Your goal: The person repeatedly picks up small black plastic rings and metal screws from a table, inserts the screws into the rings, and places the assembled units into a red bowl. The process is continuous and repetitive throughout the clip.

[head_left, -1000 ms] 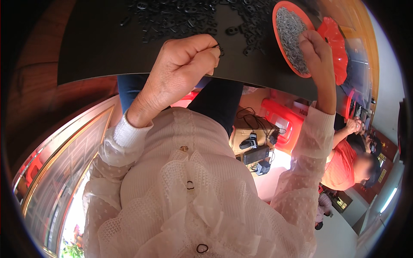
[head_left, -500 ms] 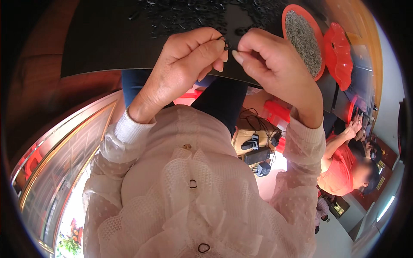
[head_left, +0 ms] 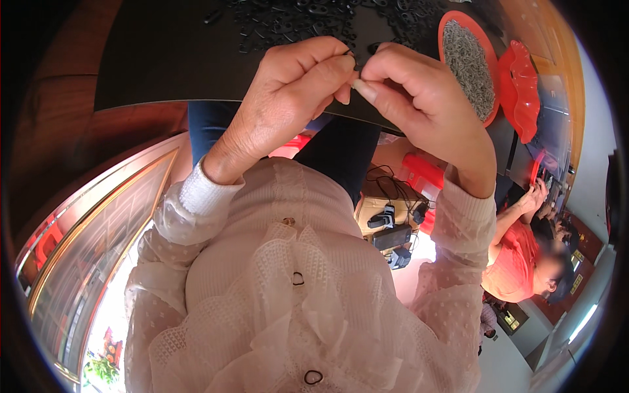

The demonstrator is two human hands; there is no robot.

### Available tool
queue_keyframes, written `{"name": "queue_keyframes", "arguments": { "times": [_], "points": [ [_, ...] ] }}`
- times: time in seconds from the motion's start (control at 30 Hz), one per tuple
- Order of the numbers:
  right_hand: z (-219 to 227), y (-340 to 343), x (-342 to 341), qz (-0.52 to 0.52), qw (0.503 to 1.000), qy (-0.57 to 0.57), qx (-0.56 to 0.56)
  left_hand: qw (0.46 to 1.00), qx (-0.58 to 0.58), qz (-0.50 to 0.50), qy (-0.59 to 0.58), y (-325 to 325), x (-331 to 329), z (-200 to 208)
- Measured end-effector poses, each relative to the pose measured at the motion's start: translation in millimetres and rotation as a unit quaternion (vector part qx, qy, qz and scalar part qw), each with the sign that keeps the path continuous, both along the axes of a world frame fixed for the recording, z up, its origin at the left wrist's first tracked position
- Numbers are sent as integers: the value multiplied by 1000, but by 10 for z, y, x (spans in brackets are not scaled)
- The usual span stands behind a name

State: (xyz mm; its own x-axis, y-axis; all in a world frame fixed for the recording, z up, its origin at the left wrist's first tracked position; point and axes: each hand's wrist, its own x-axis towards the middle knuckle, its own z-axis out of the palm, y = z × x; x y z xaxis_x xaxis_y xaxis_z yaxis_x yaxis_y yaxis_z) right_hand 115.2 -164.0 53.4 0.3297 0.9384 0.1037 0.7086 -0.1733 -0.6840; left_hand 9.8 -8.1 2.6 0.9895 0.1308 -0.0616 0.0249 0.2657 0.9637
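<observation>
Over the near edge of a black table (head_left: 164, 72), both hands meet with their fingertips nearly touching. My left hand (head_left: 295, 85) is closed in a pinch on a small black part (head_left: 354, 57), mostly hidden by the thumb and fingers. Thumb and forefinger of my right hand (head_left: 422, 98) are pinched together against that part; anything between them is too small to make out. Beyond the hands lie many loose black parts (head_left: 288, 26), some with holes. To the right of my right hand, an orange-red bowl (head_left: 496, 75) holds many small, thin grey metal pieces (head_left: 466, 69).
A red wavy-edged dish (head_left: 521, 92) stands right of the bowl. Below the table, a cardboard box (head_left: 367, 213) carries dark devices and cables. At the far right another person in an orange-red top (head_left: 514, 268) works with raised hands. A framed panel (head_left: 98, 242) stands at left.
My right thumb and fingertips have moved in against the black part, closing the small gap to my left hand. The black part is now more covered. The view has shifted slightly.
</observation>
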Motion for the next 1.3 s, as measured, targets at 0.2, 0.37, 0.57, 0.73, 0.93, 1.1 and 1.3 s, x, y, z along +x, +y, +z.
{"name": "queue_keyframes", "arguments": {
  "times": [0.2,0.37,0.57,0.73,0.93,1.1,1.3],
  "points": [
    [-31,-49,20,-64,994,91,18,1000,-3,-24,-6,15,-4,-2],
    [3,-80,86,-104,975,196,-20,998,-14,-64,-2,55,1,11],
    [64,-29,57,-84,965,247,-35,993,5,-116,-17,145,-19,-15],
    [41,12,72,-61,965,254,-39,993,-13,-114,-3,142,-22,5],
    [54,34,40,-68,964,252,-42,993,19,-102,-61,147,-32,-21],
    [-16,39,20,-61,970,233,-2,994,-20,-109,-6,133,-44,25],
    [-48,69,-67,-73,971,224,32,995,-23,-89,-30,99,-51,-6]
  ]
}}
